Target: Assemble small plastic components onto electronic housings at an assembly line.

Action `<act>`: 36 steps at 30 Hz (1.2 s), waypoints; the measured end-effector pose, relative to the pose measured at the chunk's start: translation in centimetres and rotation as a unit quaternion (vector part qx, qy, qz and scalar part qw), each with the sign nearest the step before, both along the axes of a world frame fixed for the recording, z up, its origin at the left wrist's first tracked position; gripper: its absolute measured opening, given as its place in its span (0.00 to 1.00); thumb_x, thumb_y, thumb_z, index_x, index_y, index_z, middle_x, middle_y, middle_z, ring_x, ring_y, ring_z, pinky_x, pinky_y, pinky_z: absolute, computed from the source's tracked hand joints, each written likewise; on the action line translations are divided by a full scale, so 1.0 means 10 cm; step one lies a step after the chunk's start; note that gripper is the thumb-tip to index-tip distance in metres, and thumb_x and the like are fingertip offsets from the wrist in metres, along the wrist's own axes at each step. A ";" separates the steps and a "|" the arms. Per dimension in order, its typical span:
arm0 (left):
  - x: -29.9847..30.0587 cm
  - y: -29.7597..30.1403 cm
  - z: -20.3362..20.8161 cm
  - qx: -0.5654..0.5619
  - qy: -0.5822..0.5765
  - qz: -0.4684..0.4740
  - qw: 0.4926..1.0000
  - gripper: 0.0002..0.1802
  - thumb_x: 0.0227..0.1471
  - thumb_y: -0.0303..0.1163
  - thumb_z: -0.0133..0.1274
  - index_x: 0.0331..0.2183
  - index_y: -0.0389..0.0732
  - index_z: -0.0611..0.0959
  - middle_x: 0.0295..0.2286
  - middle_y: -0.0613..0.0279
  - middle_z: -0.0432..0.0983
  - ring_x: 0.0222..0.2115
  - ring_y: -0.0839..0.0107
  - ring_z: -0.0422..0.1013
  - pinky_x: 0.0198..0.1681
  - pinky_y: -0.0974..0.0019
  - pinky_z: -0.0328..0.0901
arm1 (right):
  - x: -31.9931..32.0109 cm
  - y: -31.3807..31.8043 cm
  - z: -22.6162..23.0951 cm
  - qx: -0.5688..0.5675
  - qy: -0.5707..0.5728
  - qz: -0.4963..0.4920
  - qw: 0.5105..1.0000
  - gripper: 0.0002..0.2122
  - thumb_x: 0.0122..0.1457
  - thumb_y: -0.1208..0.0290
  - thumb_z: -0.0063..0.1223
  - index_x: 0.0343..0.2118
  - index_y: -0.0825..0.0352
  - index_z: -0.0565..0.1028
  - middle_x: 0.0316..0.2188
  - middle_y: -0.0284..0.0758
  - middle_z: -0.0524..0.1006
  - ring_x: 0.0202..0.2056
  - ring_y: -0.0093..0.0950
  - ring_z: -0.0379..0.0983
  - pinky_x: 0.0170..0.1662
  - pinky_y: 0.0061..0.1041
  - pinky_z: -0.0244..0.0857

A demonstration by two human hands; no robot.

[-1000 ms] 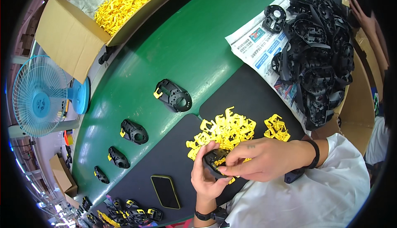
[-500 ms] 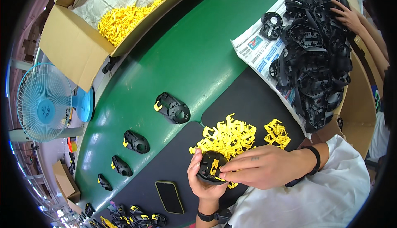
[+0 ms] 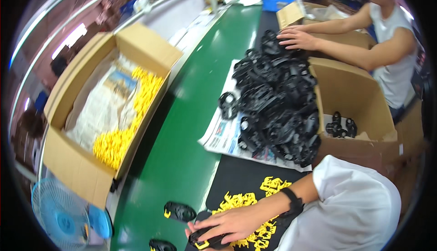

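At my left, 2 loose shells [image 3: 180,212] lie on the green belt [image 3: 150,178]. My left hand [image 3: 189,227] shows only fingers at the left end of the held shell [image 3: 212,243]; how far it closes, I cannot tell. That shell lies directly under my right hand [image 3: 234,225], touching it, its long axis seemingly left to right. My right fingers spread slightly over it, their grip hidden. Beyond and rightward, yellow clips [image 3: 265,236] cover the mat [image 3: 227,173].

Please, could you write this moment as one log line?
right hand: on black part | left hand: mostly hidden | nearby: yellow clips
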State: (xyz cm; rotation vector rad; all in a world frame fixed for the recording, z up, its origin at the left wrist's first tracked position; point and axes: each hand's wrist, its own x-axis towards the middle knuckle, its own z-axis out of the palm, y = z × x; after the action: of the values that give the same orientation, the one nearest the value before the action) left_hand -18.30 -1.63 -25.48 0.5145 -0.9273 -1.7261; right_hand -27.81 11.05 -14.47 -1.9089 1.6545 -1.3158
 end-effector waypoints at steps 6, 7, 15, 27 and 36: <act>0.33 -0.05 0.64 -0.031 -0.081 -0.159 0.983 0.35 0.61 0.49 0.41 0.61 0.36 0.59 0.60 0.42 0.55 0.58 0.47 0.58 0.59 0.45 0.56 | -0.43 -0.43 0.09 0.061 0.042 -0.089 0.993 0.28 0.52 0.69 0.56 0.58 0.62 0.65 0.52 0.43 0.66 0.50 0.43 0.67 0.50 0.40 0.66; 0.39 -0.09 0.61 -0.052 -0.082 -0.159 0.982 0.34 0.61 0.49 0.42 0.60 0.35 0.61 0.58 0.42 0.58 0.55 0.45 0.61 0.56 0.46 0.59 | -0.59 -0.55 0.08 0.084 0.071 -0.168 0.980 0.28 0.52 0.67 0.56 0.57 0.62 0.66 0.51 0.43 0.68 0.47 0.43 0.68 0.48 0.39 0.67; 0.50 -0.42 0.51 0.026 -0.140 -0.216 0.966 0.21 0.61 0.44 0.48 0.45 0.34 0.73 0.38 0.52 0.74 0.32 0.64 0.71 0.40 0.64 0.68 | -1.35 -0.73 -0.24 0.217 0.166 -0.371 0.888 0.27 0.51 0.59 0.60 0.52 0.65 0.68 0.47 0.43 0.71 0.46 0.45 0.71 0.46 0.40 0.69; 0.55 -0.39 0.49 -0.243 -0.362 -0.273 0.857 0.16 0.62 0.32 0.48 0.47 0.32 0.74 0.41 0.48 0.75 0.40 0.62 0.73 0.45 0.64 0.70 | -0.02 1.78 -0.06 0.259 0.112 -0.431 0.857 0.38 0.54 0.57 0.58 0.64 0.64 0.54 0.61 0.53 0.54 0.60 0.51 0.56 0.60 0.42 0.56; 0.48 -0.26 0.82 -0.292 -0.473 -0.252 0.792 0.19 0.63 0.37 0.47 0.50 0.35 0.75 0.44 0.49 0.75 0.40 0.61 0.73 0.43 0.62 0.69 | -0.09 1.40 -0.76 0.103 0.080 -0.434 0.892 0.38 0.52 0.57 0.58 0.63 0.66 0.55 0.64 0.52 0.50 0.65 0.48 0.46 0.65 0.47 0.42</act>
State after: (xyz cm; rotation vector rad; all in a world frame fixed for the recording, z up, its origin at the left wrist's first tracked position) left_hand -13.48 -4.18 -17.28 0.7629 -2.4108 -1.4373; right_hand -28.69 25.07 -22.09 -1.1765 2.7780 -1.1621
